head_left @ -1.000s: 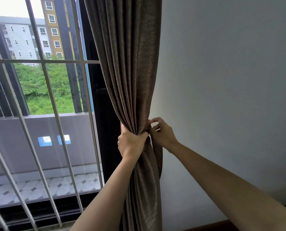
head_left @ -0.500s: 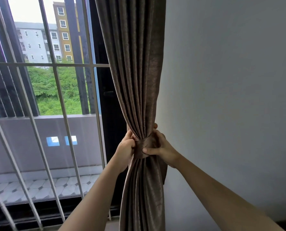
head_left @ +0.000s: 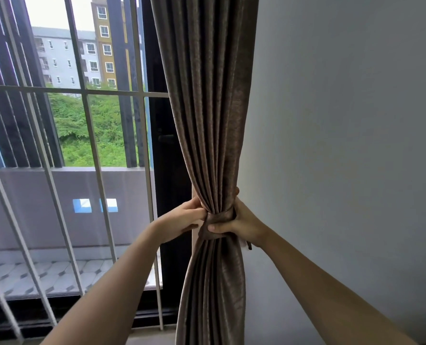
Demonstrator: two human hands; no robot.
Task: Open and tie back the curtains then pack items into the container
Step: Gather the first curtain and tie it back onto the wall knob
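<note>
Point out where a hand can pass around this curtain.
Free: the wall side, right of the curtain, above the right hand. Crowded: the tieback, where both hands grip, the left hand beside the window bars.

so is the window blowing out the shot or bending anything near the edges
Head view: the sky is washed out white, while the curtain and both hands, left hand and right hand, stay evenly lit and sharp; the window bars lean and splay toward the left edge, wide-angle distortion.
</note>
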